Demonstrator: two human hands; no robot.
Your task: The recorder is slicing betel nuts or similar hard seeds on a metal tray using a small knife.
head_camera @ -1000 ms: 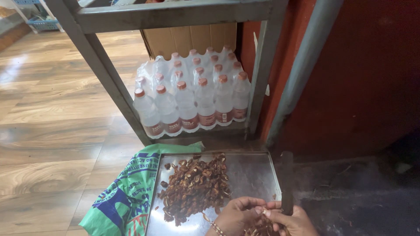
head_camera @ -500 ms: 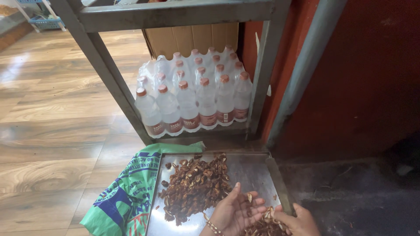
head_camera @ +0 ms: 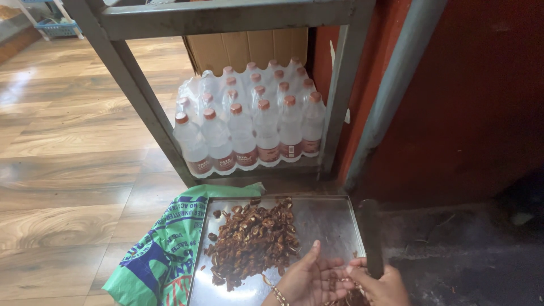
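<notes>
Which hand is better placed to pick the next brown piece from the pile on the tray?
Probably the left hand: it lies open beside the brown pile on the metal tray. The right hand is closed around a dark upright handle, farther from the pile.

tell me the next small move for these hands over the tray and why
Probably the left hand should drop its worked piece onto the brown heap. The right hand grips a dark upright tool, both hands meet at the metal tray's near edge, and the heap lies just left.
</notes>
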